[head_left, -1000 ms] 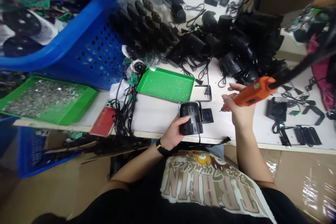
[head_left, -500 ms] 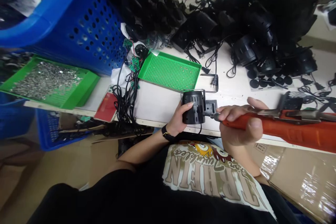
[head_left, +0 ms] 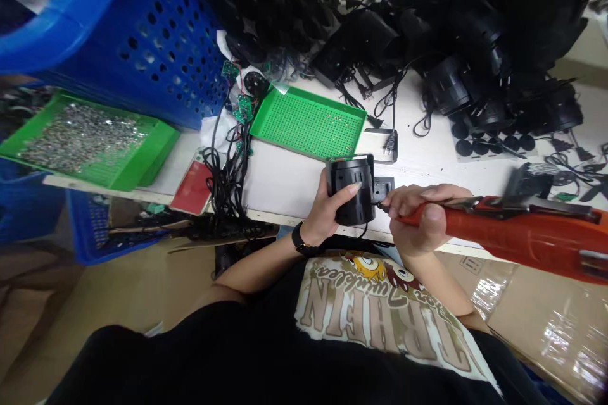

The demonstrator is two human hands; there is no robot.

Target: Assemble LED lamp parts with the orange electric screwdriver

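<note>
My left hand [head_left: 327, 212] grips a black cylindrical housing [head_left: 352, 199] with slots around its side, thumb lying across it. A black bracket runs along the housing's far edge, and a cord comes out near the bench's front edge. My right hand [head_left: 420, 218] is wrapped around the front end of an orange-red electric screwdriver [head_left: 517, 234], which lies almost level and points left. Its tip meets the housing's right side, partly hidden by my fingers. Behind the tip, a small black square part [head_left: 384, 190] lies on the bench.
A green perforated tray [head_left: 308, 123] with a few screws lies beyond the housing. Left are a screw-filled green tray [head_left: 156, 155], a blue basket [head_left: 156, 44], black cables [head_left: 225, 183] and a red card [head_left: 192, 188]. Black housings [head_left: 449, 85] crowd the back right.
The screwdriver's tip has moved left against the housing, and its rear end has swung toward me. My right hand has shifted slightly left with it. My left hand still holds the housing.
</note>
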